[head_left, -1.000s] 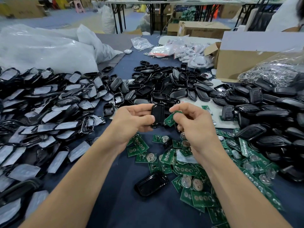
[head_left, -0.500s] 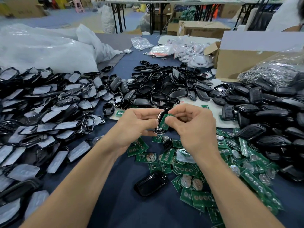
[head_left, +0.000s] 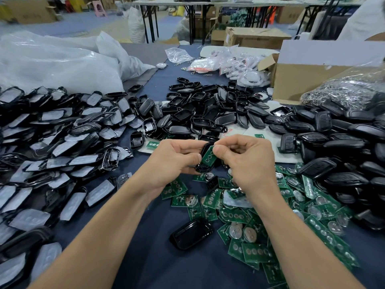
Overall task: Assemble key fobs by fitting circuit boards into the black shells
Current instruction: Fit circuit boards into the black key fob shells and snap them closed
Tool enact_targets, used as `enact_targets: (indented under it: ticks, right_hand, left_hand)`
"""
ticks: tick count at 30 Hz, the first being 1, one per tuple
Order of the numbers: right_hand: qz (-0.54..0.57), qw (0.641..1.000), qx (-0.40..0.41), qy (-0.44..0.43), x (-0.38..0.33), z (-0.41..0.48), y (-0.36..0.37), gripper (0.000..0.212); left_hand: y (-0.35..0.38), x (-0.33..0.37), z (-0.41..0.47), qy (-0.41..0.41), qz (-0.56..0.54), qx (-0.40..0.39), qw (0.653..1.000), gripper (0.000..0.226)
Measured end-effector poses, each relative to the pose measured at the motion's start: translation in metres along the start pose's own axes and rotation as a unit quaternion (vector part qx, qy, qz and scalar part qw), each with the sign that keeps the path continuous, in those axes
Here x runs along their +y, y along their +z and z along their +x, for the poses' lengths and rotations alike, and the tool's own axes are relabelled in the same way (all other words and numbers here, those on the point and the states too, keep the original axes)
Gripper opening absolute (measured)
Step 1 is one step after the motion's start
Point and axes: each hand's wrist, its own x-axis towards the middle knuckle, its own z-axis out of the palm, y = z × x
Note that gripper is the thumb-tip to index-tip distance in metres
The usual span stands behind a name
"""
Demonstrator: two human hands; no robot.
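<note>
"Two hands meet above the counter (head_left: 158, 257). What does each hold?" the student asks.

"The left hand (head_left: 173, 161) grips a black shell (head_left: 205, 145), its fingers (head_left: 191, 157) curled round the shell's left edge. The right hand (head_left: 248, 161) pinches a green circuit board (head_left: 208, 156) between thumb and forefinger. The board lies tilted against the open face of the shell, whether seated or not cannot be told."

"And the stock around them?"

"Loose circuit boards (head_left: 250, 215) lie beneath and right of the hands, with one empty shell (head_left: 191, 234) near the wrists. Behind is a heap of shells (head_left: 208, 109), at left film-covered parts (head_left: 52, 142), at right closed fobs (head_left: 343, 142), and at far right a cardboard box (head_left: 302, 78)."
</note>
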Motion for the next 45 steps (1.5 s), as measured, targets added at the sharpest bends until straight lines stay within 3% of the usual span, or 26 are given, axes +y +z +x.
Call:
enact_targets:
  ticks: [12,26,33,38,41,45]
  right_hand:
    - [0.01,0.999,-0.018,0.029,0.007,0.002,0.002,0.017]
    - [-0.034,0.999,0.026,-0.018,0.002,-0.006,0.011,0.026]
    - [-0.05,0.997,0.046,-0.039,-0.002,-0.01,0.013,0.021]
    - [-0.075,0.989,0.083,-0.093,-0.005,-0.014,0.016,0.03]
    - [-0.061,0.992,0.072,-0.083,-0.005,-0.012,0.016,0.041]
    - [-0.043,0.997,0.029,-0.049,-0.003,-0.009,0.015,0.021]
  left_hand:
    - [0.002,-0.001,0.001,-0.01,-0.002,0.023,1.0,0.033]
    - [0.009,-0.001,-0.003,0.06,0.036,0.036,0.997,0.053]
    - [0.013,-0.002,-0.003,0.064,0.041,0.066,0.995,0.047]
    - [0.014,-0.005,-0.002,0.074,0.012,0.083,0.994,0.049]
    - [0.014,-0.005,-0.002,0.072,0.011,0.102,0.992,0.048]
    - [0.012,-0.005,-0.001,0.087,-0.003,0.103,0.991,0.048]
